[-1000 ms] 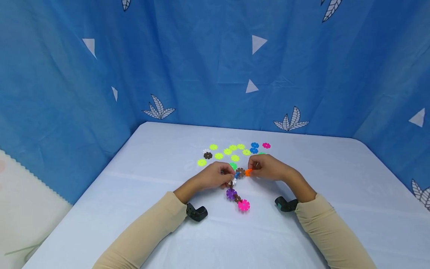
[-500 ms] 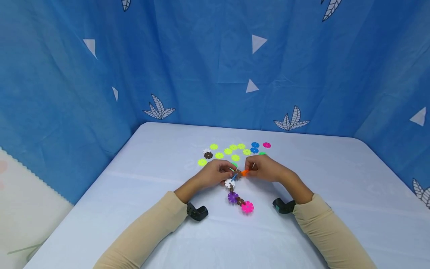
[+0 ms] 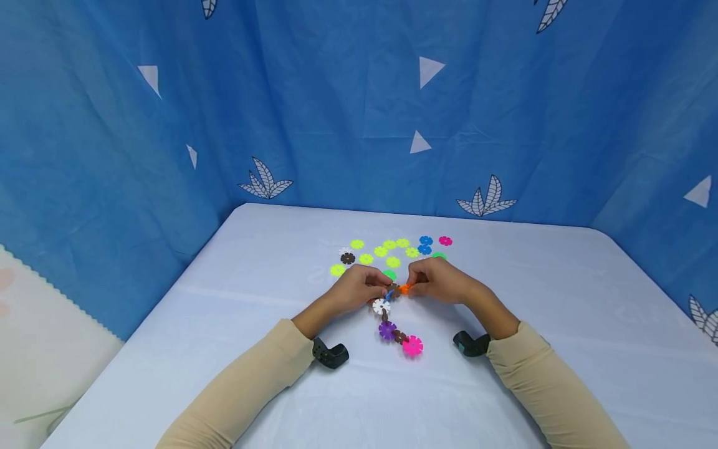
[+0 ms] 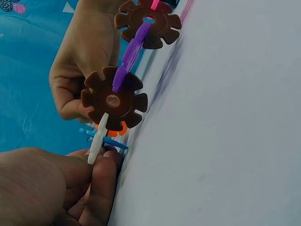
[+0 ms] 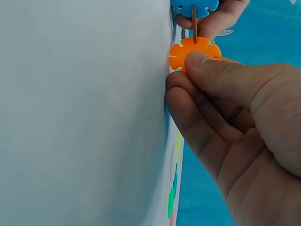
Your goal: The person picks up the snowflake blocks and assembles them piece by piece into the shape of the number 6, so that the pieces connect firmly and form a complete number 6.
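A chain of linked notched discs spans both hands: pink (image 3: 412,346), brown, purple (image 3: 387,330), brown, white (image 3: 381,306), blue, brown (image 3: 394,291) and orange. My right hand (image 3: 440,280) pinches the orange disc (image 5: 195,52) between thumb and fingers; a brown disc seen edge-on joins it to the blue disc (image 5: 195,6). My left hand (image 3: 359,288) grips the chain near the blue and brown discs; its fingertips partly hide which piece they hold. In the left wrist view the white disc (image 4: 98,139) slots into a brown disc (image 4: 114,99).
Loose discs lie behind the hands: several yellow ones (image 3: 393,262), two blue (image 3: 426,241), a pink (image 3: 445,241), green ones (image 3: 389,274), a dark brown (image 3: 348,258) and a white. A blue curtain (image 3: 359,112) hangs beyond the white table (image 3: 280,249).
My right hand has moved slightly left with the orange disc, towards my left hand. The hanging end of the chain has swung a little, and the white disc shows more fully.
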A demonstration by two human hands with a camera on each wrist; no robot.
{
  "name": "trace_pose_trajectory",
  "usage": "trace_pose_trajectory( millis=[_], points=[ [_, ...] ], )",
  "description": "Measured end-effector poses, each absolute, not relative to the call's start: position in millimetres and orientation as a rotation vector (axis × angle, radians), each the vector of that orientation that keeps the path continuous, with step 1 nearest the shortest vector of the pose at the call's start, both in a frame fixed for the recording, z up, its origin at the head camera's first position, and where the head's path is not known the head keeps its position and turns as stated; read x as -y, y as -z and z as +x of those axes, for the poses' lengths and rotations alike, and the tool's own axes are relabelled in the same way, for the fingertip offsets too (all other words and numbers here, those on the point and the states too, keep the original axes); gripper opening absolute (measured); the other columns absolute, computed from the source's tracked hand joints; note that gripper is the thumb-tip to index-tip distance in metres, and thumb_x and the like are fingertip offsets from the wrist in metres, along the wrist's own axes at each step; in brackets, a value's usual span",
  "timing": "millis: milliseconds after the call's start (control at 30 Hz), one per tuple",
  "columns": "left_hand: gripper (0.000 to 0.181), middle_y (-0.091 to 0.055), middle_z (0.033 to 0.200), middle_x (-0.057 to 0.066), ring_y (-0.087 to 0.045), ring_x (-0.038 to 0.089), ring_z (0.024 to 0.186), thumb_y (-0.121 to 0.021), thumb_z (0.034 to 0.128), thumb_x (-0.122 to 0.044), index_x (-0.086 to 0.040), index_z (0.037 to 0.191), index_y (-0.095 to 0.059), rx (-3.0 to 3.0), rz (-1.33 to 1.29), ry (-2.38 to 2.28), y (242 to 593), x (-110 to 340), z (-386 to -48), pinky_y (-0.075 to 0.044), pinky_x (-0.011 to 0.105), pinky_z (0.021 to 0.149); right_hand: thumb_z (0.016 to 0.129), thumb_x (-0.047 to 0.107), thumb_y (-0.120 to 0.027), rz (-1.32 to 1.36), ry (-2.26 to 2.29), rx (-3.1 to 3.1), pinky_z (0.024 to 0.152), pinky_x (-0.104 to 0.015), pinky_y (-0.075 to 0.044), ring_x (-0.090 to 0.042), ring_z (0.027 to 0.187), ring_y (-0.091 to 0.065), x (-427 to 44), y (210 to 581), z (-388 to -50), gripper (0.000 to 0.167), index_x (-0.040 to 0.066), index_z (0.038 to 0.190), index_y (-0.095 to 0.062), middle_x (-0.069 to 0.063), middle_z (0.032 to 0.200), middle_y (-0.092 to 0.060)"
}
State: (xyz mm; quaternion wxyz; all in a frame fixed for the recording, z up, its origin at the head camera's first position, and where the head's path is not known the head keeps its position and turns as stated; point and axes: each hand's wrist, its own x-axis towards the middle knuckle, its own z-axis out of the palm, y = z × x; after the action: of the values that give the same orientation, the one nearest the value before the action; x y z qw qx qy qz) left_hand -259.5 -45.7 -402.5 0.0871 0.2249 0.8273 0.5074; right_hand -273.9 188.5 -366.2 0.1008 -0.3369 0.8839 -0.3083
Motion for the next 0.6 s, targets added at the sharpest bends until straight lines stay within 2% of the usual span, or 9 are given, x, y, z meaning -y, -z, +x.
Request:
trace_pose_trajectory(
  millis=[200,400,600],
  points=[
    [0.016,-0.073,0.096,0.005,-0.06,0.012,0.073,-0.069,0.0942,0.001,0.0,0.108,-0.076,-2.445,0.638,-1.521,402.7,45.0,-260.1,-0.052,0.024,0.062,0.088,0.001,-0.077,-1.015,0.95,-2.597,0.059,-0.027,-0.044,-0.017,0.07,-0.054,-188.5,368.5,-274.0,0.02,0.01,0.077,-0.064,0.003,0.076,-0.066],
    [0.017,-0.074,0.099,0.005,-0.066,0.013,0.087,-0.069,0.0942,0.0,0.0,0.11,-0.076,-2.457,0.664,-1.506,401.2,45.9,-260.9,-0.054,0.025,0.075,0.088,-0.001,-0.077,-1.046,0.959,-2.588,0.058,-0.026,-0.041,-0.017,0.07,-0.053,-186.1,368.7,-272.8,0.019,0.009,0.078,-0.064,0.0,0.074,-0.066],
    [0.016,-0.073,0.097,0.004,-0.066,0.014,0.087,-0.069,0.0948,0.0,-0.001,0.109,-0.074,-2.427,0.661,-1.498,400.7,47.1,-261.1,-0.054,0.026,0.076,0.087,0.0,-0.078,-1.032,0.932,-2.586,0.061,-0.027,-0.046,-0.017,0.071,-0.055,-185.0,366.3,-271.7,0.017,0.01,0.081,-0.066,0.002,0.076,-0.065]
  ],
)
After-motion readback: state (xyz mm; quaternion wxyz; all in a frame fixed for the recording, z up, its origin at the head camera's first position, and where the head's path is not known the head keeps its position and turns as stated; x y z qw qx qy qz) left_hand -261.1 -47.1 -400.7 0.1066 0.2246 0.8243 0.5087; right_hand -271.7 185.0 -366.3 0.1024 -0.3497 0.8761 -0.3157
